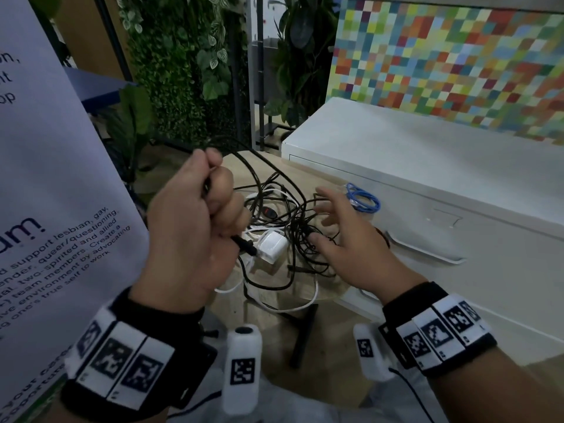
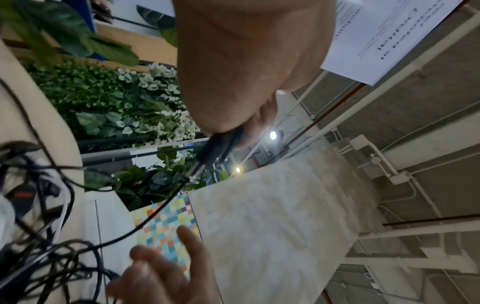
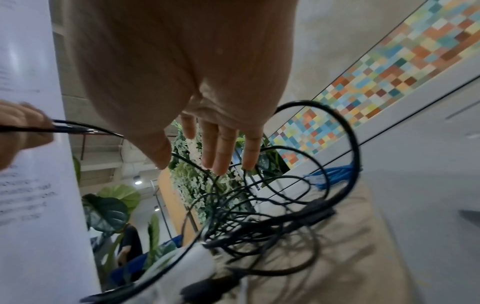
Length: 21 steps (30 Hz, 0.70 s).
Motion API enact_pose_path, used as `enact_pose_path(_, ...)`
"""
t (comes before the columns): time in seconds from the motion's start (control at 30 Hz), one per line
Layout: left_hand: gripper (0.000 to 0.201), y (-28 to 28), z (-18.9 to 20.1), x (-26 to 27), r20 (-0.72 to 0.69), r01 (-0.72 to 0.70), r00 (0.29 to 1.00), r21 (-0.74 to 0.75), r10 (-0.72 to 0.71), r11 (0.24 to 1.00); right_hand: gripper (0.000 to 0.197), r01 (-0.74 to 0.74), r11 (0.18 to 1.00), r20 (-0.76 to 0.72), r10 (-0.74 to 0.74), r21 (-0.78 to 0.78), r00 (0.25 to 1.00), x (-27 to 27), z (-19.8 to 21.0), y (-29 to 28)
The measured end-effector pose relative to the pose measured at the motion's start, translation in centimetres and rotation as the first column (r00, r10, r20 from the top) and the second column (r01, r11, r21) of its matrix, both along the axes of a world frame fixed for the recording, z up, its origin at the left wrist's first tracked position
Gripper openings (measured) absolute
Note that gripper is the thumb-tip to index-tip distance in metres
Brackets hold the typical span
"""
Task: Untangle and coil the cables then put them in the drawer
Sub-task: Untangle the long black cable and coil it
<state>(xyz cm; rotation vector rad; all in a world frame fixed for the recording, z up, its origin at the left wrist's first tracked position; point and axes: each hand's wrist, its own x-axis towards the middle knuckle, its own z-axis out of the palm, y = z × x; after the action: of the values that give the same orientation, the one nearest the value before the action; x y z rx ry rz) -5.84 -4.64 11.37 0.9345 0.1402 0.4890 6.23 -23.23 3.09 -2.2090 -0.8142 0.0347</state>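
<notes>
A tangle of black cables [image 1: 287, 221] and a white cable [image 1: 293, 306] with a white charger block [image 1: 272, 247] lies on a small round wooden table [image 1: 335, 288]. My left hand [image 1: 195, 221] is raised over the table's left side and grips the plug end of a black cable [image 2: 207, 156]; its lead arcs down into the heap. My right hand [image 1: 338, 227] hovers just above the tangle [image 3: 259, 222], fingers [image 3: 221, 152] straight and spread, holding nothing. A coiled blue cable [image 1: 364, 199] lies at the table's far right edge, beside the white drawer unit [image 1: 427, 184].
The drawer unit's front [image 1: 442, 239] looks shut, its white handle [image 1: 427, 250] facing the table. A large printed banner [image 1: 45, 209] stands close on the left. Plants [image 1: 183, 71] fill the back. The table's black leg [image 1: 302, 334] shows below.
</notes>
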Motion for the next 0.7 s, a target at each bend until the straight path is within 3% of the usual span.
enact_pose_path(0.1, 0.033, -0.7, -0.5, 0.1, 0.007, 0.1, 0.995, -0.047, -0.099, 0.994, 0.065, 0.0, 0.991, 0.009, -0.001, 0.132, 1.0, -0.8, 0.9, 1.5)
enact_pose_path(0.23, 0.032, -1.0, -0.6, 0.0, 0.03, 0.161, 0.987, -0.086, -0.159, 0.983, 0.064, -0.011, 0.988, 0.066, 0.001, 0.154, 0.998, -1.1, 0.8, 2.8)
enact_pose_path(0.33, 0.031, -1.0, -0.3, 0.0, 0.053, 0.184, 0.982, -0.098, -0.179, 0.978, 0.063, 0.058, 0.977, 0.081, -0.076, 0.204, 0.994, -1.1, 0.7, 3.5)
enact_pose_path(0.53, 0.033, 0.8, -0.1, -0.2, 0.192, 0.164, 0.973, -0.171, -0.13, 0.971, 0.02, 0.115, 0.904, -0.27, 0.001, 0.412, 0.963, -0.3, 0.9, 3.8)
enact_pose_path(0.7, 0.034, 3.3, 0.1, 0.1, 0.254, 0.0, 0.966, -0.215, 0.056, 0.977, 0.022, 0.042, 0.852, -0.404, 0.204, 0.521, 0.892, -0.7, 0.8, 2.7)
